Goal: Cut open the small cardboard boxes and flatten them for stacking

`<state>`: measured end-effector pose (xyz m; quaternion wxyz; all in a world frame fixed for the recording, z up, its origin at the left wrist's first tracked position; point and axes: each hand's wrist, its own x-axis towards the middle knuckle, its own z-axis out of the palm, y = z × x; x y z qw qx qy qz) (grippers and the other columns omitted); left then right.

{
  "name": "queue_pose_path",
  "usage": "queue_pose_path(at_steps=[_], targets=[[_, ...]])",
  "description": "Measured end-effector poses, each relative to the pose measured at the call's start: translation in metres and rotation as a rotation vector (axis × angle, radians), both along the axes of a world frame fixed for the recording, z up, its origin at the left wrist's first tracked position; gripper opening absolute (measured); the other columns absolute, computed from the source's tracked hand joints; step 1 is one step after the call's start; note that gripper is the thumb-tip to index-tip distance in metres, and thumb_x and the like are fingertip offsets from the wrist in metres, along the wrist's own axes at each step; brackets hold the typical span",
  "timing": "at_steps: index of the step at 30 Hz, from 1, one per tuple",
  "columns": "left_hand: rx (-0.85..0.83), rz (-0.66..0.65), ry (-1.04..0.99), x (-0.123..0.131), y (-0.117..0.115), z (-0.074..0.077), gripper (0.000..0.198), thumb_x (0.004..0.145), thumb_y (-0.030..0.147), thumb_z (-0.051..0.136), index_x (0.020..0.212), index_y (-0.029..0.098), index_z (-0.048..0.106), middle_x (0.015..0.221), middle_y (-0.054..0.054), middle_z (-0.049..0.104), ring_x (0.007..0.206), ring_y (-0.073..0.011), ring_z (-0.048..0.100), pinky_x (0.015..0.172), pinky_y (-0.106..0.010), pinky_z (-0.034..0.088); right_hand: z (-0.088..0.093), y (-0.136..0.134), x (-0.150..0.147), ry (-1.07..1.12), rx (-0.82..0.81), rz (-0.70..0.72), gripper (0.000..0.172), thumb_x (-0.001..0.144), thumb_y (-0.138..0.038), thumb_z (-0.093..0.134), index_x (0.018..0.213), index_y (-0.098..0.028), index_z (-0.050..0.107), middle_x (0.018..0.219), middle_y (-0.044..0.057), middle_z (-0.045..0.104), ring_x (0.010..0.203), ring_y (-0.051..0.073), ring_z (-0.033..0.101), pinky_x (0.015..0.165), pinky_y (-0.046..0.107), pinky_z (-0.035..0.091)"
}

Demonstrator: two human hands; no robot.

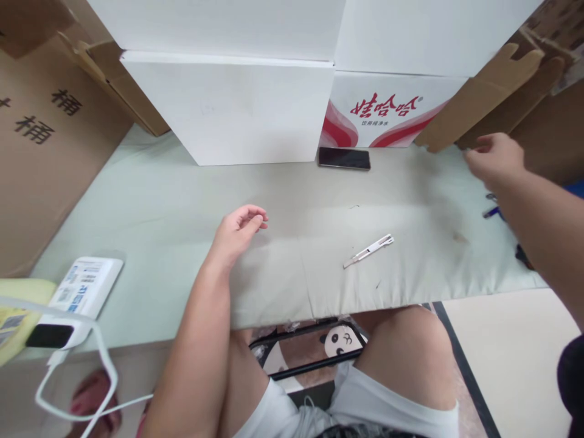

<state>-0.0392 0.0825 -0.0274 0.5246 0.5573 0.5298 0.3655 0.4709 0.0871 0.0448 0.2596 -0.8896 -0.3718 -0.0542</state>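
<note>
My left hand rests on the pale cloth-covered table with its fingers loosely curled and nothing in them. My right hand hovers at the far right, fingers bent, close to a brown cardboard flap; whether it grips anything is hidden. A small white pen-like tool lies on the cloth between the two hands. A black phone lies flat further back, against the boxes.
White boxes stand along the back, one with red print. Brown cartons flank the left and right. A white pack, a black device and a white cable sit front left. Small dark and blue items lie under my right arm.
</note>
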Motion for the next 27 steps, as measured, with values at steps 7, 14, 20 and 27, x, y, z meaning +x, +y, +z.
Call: queue_pose_path(at_steps=[7,14,20,27], targets=[[0.061,0.059,-0.111,-0.008,-0.006,0.006,0.01,0.072,0.026,0.065,0.08,0.021,0.061,0.088,-0.002,0.073,0.078,-0.017,0.071,0.073,-0.029,0.05,0.034,0.004,-0.114,-0.053,-0.217,0.401,0.044,0.09,-0.016,0.06,0.132,-0.005,0.066,0.123,0.022,0.072,0.118,0.027,0.067,0.099,0.041,0.045],[0.157,0.125,0.042,-0.036,-0.011,0.014,0.006,0.075,0.015,0.057,0.075,0.022,0.056,0.083,0.0,0.071,0.072,-0.0155,0.067,0.071,-0.029,0.047,0.034,0.026,-0.257,-0.167,-0.132,1.098,0.037,0.086,-0.022,0.058,0.121,-0.016,0.068,0.111,0.014,0.073,0.103,0.028,0.07,0.092,0.043,0.055],[0.21,0.059,0.238,-0.051,-0.01,0.019,0.013,0.078,0.01,0.056,0.079,0.022,0.058,0.083,-0.001,0.07,0.079,-0.0186,0.068,0.076,-0.032,0.048,0.018,0.059,-0.392,-0.116,-0.032,1.539,0.037,0.088,-0.022,0.053,0.123,-0.017,0.064,0.114,0.013,0.069,0.102,0.026,0.068,0.089,0.042,0.057],[0.158,0.006,0.161,-0.051,-0.002,0.021,0.012,0.082,0.011,0.055,0.082,0.023,0.058,0.093,-0.003,0.073,0.085,-0.0188,0.069,0.073,-0.031,0.048,0.023,0.197,-0.548,-0.071,0.039,1.472,0.036,0.087,-0.01,0.055,0.12,-0.019,0.064,0.149,0.01,0.051,0.109,0.019,0.066,0.105,0.039,0.056]])
